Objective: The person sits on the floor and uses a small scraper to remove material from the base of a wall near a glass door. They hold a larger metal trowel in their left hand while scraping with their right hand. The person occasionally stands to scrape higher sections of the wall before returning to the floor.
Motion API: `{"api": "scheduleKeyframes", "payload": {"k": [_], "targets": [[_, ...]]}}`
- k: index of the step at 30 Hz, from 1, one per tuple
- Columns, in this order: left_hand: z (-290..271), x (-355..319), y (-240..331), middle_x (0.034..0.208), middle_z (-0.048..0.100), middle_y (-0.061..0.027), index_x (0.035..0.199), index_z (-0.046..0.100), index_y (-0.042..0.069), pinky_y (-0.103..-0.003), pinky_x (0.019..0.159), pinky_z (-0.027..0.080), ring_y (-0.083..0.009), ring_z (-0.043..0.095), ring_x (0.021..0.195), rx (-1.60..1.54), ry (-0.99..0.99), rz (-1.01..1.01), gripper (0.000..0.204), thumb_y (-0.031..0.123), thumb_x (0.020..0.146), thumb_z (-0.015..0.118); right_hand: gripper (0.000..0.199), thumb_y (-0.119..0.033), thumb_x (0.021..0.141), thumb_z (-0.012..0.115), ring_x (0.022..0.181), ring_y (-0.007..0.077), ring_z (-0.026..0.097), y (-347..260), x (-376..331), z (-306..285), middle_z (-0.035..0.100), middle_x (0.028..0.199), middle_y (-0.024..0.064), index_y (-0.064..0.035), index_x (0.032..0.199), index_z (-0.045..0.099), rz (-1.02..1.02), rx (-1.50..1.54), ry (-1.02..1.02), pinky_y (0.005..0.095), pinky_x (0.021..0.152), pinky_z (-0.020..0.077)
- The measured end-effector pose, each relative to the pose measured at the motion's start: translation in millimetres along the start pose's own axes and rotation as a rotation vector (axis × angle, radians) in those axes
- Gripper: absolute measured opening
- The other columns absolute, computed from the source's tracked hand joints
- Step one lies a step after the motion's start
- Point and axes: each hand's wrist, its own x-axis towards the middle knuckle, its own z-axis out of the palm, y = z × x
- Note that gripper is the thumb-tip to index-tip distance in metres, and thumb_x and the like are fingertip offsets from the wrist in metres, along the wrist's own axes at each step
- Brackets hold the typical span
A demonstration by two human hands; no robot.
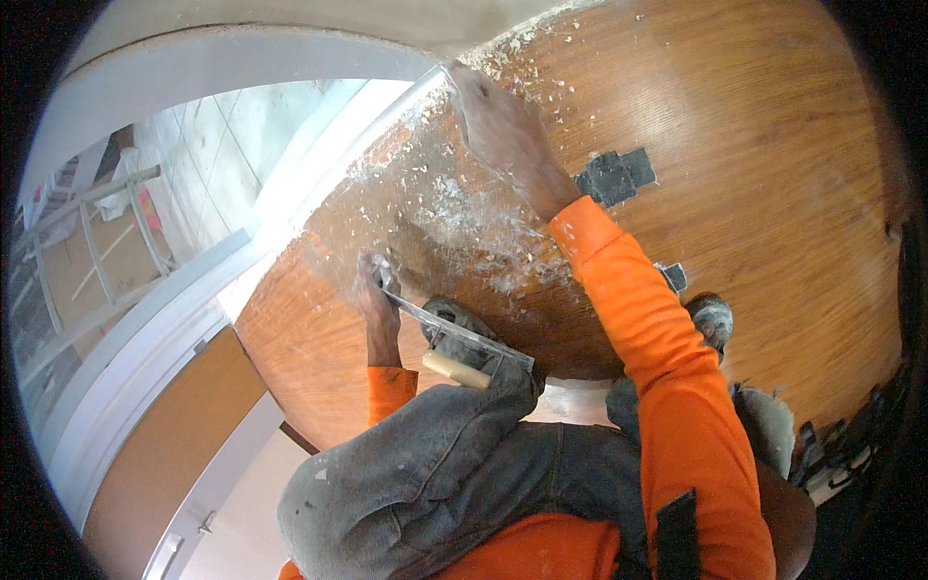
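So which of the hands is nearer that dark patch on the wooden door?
Right. The right hand presses flat on the wooden door just up-left of the dark patch; the left hand, holding a trowel, sits well lower-left of it.

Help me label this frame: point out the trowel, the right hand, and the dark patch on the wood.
trowel (454, 333), head view, on its metal blade.
right hand (503, 135), head view, back of the hand.
dark patch (616, 177), head view, its centre.

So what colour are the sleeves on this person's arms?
Bright orange; the right sleeve shows it best in the head view.
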Motion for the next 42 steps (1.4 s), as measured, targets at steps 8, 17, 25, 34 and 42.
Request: {"api": "scheduleKeyframes", "payload": {"k": [8, 17, 25, 34, 42], "targets": [[18.8, -9.6, 9.8, 0.056, 0.045, 0.0062, 0.079, 0.058, 0.015, -0.023, 0.04, 0.026, -0.0059, 0.037, 0.044, -0.014, 0.044, -0.011, 0.042, 0.049, 0.103, 0.052, 0.032, -0.018, 0.102, 0.049, 0.089, 0.0379, 0.067, -12.2, 5.3, -18.3, 0.066, 0.1, 0.0186, -0.002, 0.129, 0.051, 0.196, 0.193, -0.142, 0.0504, 0.079, 0.0564], [9.2, -5.7, 7.0, 0.058, 0.046, 0.0064, 0.079, 0.057, 0.017, -0.023, 0.04, 0.027, -0.0061, 0.037, 0.044, -0.025, 0.037, 0.009, 0.038, 0.047, 0.102, 0.055, 0.032, -0.021, 0.104, 0.044, 0.095, 0.043, 0.068, 12.8, -3.2, 5.8, 0.069, 0.103, 0.024, 0.0003, 0.127, 0.054, 0.117, -0.01, -0.026, 0.0519, 0.084, 0.0557], [2.3, -0.3, -2.4, 0.058, 0.044, 0.0064, 0.078, 0.055, 0.017, -0.023, 0.04, 0.027, -0.0067, 0.037, 0.043, -0.093, -0.036, 0.036, 0.038, 0.046, 0.101, 0.056, 0.033, -0.026, 0.106, 0.045, 0.073, 0.0328, 0.07, 13.1, -20.4, -2.0, 0.069, 0.083, 0.0168, 0.0013, 0.123, 0.053, 0.167, 0.28, 0.164, 0.0445, 0.065, 0.0557], [3.5, -2.5, -1.4, 0.054, 0.038, 0.0081, 0.082, 0.053, 0.018, -0.024, 0.039, 0.023, -0.0059, 0.034, 0.042, -0.085, -0.019, 0.015, 0.034, 0.046, 0.103, 0.052, 0.029, -0.034, 0.105, 0.048, 0.045, 0.0131, 0.049, 15.8, -8.3, -9.0, 0.057, 0.067, 0.0015, -0.0075, 0.115, 0.055, 0.604, 1.368, -0.268, 0.0261, 0.042, 0.0418], [-11.2, -1.1, -5.3, 0.057, 0.042, 0.0084, 0.083, 0.056, 0.018, -0.023, 0.04, 0.025, -0.0056, 0.036, 0.044, -0.141, -0.042, -0.011, 0.036, 0.049, 0.101, 0.055, 0.028, -0.033, 0.1, 0.056, 0.048, 0.0105, 0.047, 18.0, 4.3, -12.2, 0.056, 0.071, 0.0019, -0.0071, 0.091, 0.058, 0.712, 1.211, -0.216, 0.0255, 0.039, 0.0363]]}}
